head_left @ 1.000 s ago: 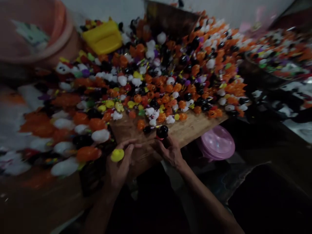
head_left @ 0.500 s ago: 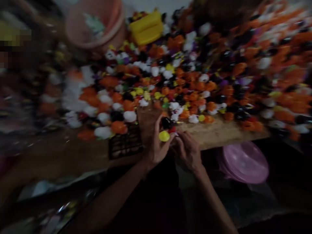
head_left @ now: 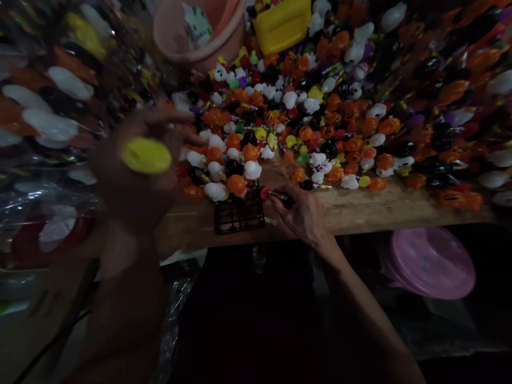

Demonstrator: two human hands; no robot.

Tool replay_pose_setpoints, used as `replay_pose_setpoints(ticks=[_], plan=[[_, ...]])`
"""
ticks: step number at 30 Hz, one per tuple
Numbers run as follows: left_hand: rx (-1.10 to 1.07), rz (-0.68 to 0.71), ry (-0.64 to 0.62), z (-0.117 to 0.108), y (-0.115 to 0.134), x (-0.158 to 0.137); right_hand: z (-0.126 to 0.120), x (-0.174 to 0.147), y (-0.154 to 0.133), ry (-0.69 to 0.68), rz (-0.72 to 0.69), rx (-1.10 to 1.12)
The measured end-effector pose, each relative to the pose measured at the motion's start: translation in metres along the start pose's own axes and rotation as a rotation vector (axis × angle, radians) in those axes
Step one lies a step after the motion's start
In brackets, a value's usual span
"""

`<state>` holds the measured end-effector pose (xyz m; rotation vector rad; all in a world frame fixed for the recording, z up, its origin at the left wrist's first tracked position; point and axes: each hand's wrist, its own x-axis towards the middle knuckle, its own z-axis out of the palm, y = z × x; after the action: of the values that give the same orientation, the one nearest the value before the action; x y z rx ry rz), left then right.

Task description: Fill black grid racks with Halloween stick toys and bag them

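Observation:
My right hand (head_left: 304, 213) pinches a thin toy stick (head_left: 276, 195) with a round red end and multicoloured bits along it. Its red end is at the right side of a black grid rack (head_left: 240, 218); whether they touch, I cannot tell. Rows of round-headed figures in orange (head_left: 237, 185), white and black stand at the rack's back part. Large and blurred, my left hand (head_left: 132, 186) is raised at the left with fingers stretched to the right. A yellow oval piece (head_left: 146, 156) shows against that hand; how it stays there is unclear.
Heaps of small orange, white, black and purple toys (head_left: 340, 122) cover the wooden table (head_left: 336, 210). A pink tub (head_left: 180, 50) and a yellow container (head_left: 282, 26) stand behind. Clear plastic bags (head_left: 48, 181) lie left. A pink basin (head_left: 434, 261) is below the table edge.
My hands were together over the table; now the left has swung up and left with the yellow piece. The right has moved with the toy stick toward the rack. The view has shifted left.

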<state>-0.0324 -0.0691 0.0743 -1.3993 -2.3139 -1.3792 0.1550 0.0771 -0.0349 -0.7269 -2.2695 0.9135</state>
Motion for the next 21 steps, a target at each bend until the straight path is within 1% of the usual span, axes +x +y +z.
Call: replay_pose_setpoints(ticks=[1,2,3,4,5,7,9,11,13,16,18,21], plan=[[-0.066,0.018,0.023,-0.004,-0.001,0.016,0.008,0.006,-0.005,-0.017,0.019,-0.051],[-0.137,0.032,0.020,-0.004,-0.003,0.029,0.015,0.012,-0.009,-0.039,0.038,-0.094],[-0.184,0.041,0.000,-0.002,-0.005,0.038,0.022,0.017,-0.012,-0.065,0.053,-0.118],[-0.212,0.047,-0.052,0.002,-0.009,0.045,0.028,0.020,-0.014,-0.088,0.061,-0.112],[-0.217,0.051,-0.119,0.008,-0.013,0.048,0.034,0.023,-0.014,-0.105,0.067,-0.074],[-0.164,0.081,-0.275,0.021,-0.023,0.047,0.046,0.024,-0.010,-0.101,0.077,0.089],[-0.099,0.171,-0.415,0.032,-0.035,0.042,0.056,0.021,-0.001,-0.047,0.082,0.289],[-0.078,0.287,-0.491,0.038,-0.047,0.039,0.065,0.017,0.007,0.019,0.046,0.397],[-0.088,0.366,-0.522,0.040,-0.056,0.039,0.073,0.015,0.012,0.087,-0.021,0.378],[-0.098,0.393,-0.548,0.039,-0.063,0.043,0.081,0.016,0.014,0.140,-0.091,0.256],[-0.091,0.394,-0.567,0.040,-0.064,0.045,0.085,0.016,0.013,0.119,-0.085,0.199],[-0.074,0.368,-0.595,0.042,-0.061,0.045,0.086,0.013,0.009,0.070,-0.040,0.117]])
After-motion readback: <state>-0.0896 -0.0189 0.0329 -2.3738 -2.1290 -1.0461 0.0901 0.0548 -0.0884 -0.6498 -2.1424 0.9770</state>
